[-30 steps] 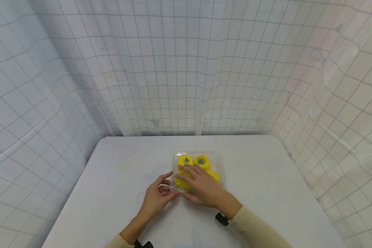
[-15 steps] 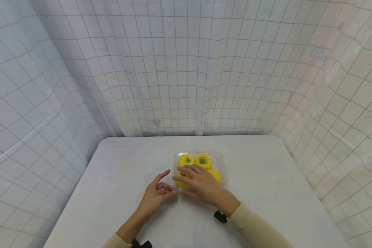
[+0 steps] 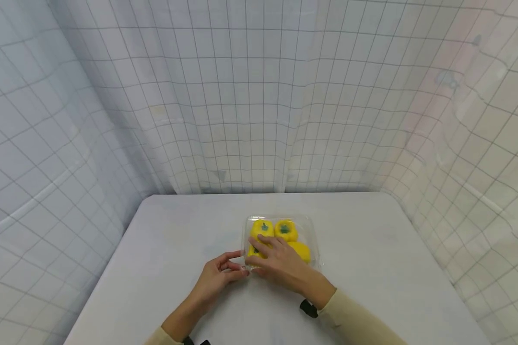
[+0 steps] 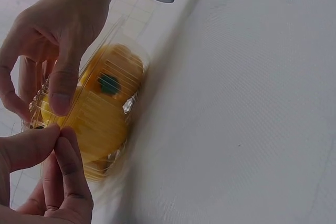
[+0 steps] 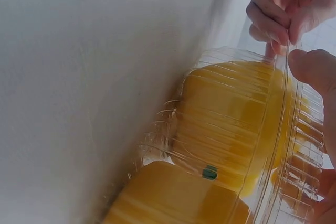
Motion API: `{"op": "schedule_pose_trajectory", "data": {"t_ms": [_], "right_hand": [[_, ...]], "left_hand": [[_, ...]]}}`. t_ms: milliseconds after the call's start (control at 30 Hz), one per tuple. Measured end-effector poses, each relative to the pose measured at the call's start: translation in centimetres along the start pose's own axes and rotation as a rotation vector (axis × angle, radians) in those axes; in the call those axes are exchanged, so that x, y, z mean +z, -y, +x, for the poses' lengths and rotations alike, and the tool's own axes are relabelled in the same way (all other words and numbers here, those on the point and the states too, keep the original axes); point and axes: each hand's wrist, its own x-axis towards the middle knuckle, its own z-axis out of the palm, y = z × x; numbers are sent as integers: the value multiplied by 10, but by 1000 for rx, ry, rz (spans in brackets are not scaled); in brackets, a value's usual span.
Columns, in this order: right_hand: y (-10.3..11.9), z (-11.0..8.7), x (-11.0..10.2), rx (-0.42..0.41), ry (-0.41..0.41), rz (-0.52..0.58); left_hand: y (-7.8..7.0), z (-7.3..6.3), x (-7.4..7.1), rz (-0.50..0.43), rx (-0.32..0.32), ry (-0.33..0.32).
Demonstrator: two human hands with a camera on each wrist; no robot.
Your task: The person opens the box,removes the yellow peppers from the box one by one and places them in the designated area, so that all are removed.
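Observation:
A clear plastic clamshell box (image 3: 315, 244) lies on the table with several yellow bell peppers (image 3: 286, 231) inside, green stems showing on some. My left hand (image 3: 215, 281) is at its near left corner; in the left wrist view its thumb and fingertips (image 4: 65, 142) pinch the rim. My right hand (image 3: 286, 266) rests over the lid with fingers spread, hiding part of the front peppers. Its thumb (image 5: 313, 69) presses at the front rim, close to the left fingertips. Ridged walls and the seam between lid and base show in the right wrist view.
The box sits around the middle of a white table (image 3: 177, 230). White curtains with a grid pattern (image 3: 259, 105) hang behind it and along both sides. A black wrist camera (image 3: 308, 308) is strapped under the right wrist.
My left index finger, raised and apart half a second ago, has come down against the box's left side. The right hand stays on the lid. The head view has shifted slightly.

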Motion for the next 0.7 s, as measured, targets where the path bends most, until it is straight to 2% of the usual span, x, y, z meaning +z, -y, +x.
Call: {"op": "schedule_pose_trajectory", "data": {"t_ms": [167,600,700], "right_hand": [[-1,-2,1,-34,-44,-54],[-2,-5,6,-92,-162,-103],[-3,-3,5,-93,-202,-74]], "left_hand": [[2,2,1,-53,-22,19],[-1,2,11,-126,-49,-25],[-1,2,12,-129,-65,-43]]}}
